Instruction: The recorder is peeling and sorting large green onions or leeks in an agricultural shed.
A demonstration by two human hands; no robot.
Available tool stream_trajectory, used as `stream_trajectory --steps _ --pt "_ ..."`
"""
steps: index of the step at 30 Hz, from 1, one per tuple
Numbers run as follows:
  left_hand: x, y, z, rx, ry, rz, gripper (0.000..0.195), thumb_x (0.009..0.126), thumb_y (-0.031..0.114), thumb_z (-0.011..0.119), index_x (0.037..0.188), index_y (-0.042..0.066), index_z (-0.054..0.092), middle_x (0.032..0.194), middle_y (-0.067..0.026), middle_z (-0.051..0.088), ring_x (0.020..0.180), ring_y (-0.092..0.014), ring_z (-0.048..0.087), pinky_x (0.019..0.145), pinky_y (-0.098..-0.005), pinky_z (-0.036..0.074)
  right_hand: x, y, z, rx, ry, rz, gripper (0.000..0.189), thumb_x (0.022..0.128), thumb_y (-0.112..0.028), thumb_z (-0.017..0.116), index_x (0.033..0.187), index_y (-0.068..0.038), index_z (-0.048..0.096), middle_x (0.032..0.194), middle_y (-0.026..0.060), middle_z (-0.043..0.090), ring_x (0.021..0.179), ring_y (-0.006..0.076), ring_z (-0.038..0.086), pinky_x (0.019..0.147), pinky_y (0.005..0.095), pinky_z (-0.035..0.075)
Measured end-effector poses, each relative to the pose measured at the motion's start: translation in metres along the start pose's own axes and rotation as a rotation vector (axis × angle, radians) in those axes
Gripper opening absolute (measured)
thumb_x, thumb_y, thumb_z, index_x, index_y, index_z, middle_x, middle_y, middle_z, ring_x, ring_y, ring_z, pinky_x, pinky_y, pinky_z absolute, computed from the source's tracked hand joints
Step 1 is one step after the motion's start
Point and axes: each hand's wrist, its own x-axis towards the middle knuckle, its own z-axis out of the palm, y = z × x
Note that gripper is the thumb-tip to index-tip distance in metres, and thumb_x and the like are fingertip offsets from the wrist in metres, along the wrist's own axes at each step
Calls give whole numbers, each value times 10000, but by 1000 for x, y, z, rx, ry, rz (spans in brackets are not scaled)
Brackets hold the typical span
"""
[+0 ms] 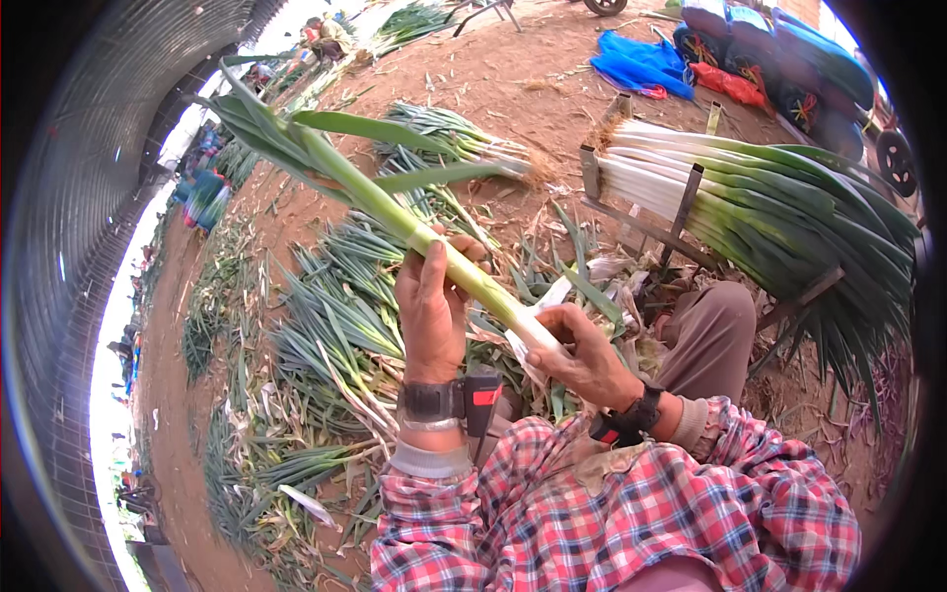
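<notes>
A long leek slants across my view, its green leaves at the upper left and its white end toward me. My left hand grips the pale green middle of the stalk, thumb on top. Around the white lower end close the fingers of my right hand, which hide the tip. A loose whitish strip of leaf sheath hangs beside that end. Under my hands lie torn leaves and peeled sheaths. To the right, a metal rack holds a thick stack of cleaned leeks, white ends facing left.
Bundles of untrimmed leeks cover the ground on the left, with another rooted bundle farther off. Blue netting and packed sacks lie at the upper right. My bent knee is close to the rack. A person sits far back.
</notes>
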Motion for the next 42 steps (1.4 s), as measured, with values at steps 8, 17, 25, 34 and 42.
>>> stream_trajectory --steps 8,17,25,34,42 --pt "5 7 1 -230 -64 -43 355 1002 251 525 1265 16 488 963 -49 578 875 -186 592 864 -408 526 17 -25 -6 -215 -49 -94 234 991 -231 526 933 -10 574 728 173 548 643 297 560 587 385 431" --pt "-11 11 7 -94 -14 -20 372 999 253 530 1291 25 496 1114 -99 628 1017 -224 627 894 -421 539 25 -41 -13 -116 -217 -34 253 991 -239 535 1086 -10 587 861 123 615 777 229 608 708 348 481" --pt "7 13 -7 -143 -49 91 273 930 105 619 1196 63 572 1043 -53 665 941 -172 643 837 -359 544 3 -21 -17 391 -458 288 414 1014 -362 499 1279 -44 493 819 -18 547 656 46 546 586 219 464" --pt "19 15 -10 77 -48 56 269 891 96 684 1133 52 574 969 -8 646 850 -109 633 754 -279 541 -14 7 -22 498 -568 458 391 1018 -353 480 1243 -35 510 843 16 595 690 80 601 603 239 513" --pt "45 16 -25 158 -37 109 335 894 140 697 1187 64 555 1032 -10 633 880 -120 621 718 -273 528 -22 7 -33 607 -489 506 327 1016 -319 488 1169 -33 529 866 53 623 673 98 594 585 239 504"
